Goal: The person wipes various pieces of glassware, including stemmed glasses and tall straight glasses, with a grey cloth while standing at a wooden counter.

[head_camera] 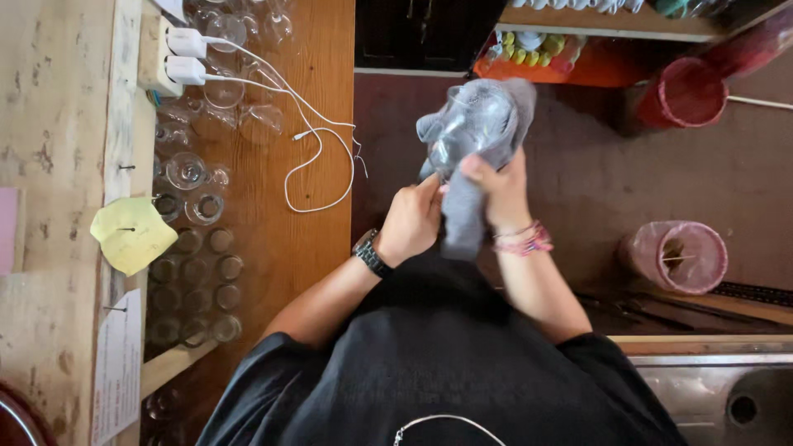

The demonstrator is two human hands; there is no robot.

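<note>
While a clear glass [472, 124] was wrapped in a grey cloth [467, 211], it was gripped by the right hand [498, 192], whose thumb was pressed against the cloth-covered side and whose fingers were curled around the far side. The left hand [410, 221] was closed on the lower part of the same cloth, just beside the right hand and touching it at the fingertips. The glass was held in the air in front of the person's chest, above the dark reddish floor [578, 182], with the cloth's tail hanging down between the two wrists. A dark wristwatch [371, 253] was worn on the left wrist and coloured bracelets [523, 240] on the right. To the left, a wooden counter [285, 239] was seen, on which many upturned clear glasses [198, 264] were set in rows. White charger cables [306, 132] were trailed across that counter from plugs in a socket strip [157, 58]. A yellow note [132, 234] was pinned to the pale board beside the glasses. Well apart on the right, a red bucket [684, 91] and a pinkish bin [677, 256] were stood on the floor, and a steel sink [719, 396] was seen at the lower right corner
</note>
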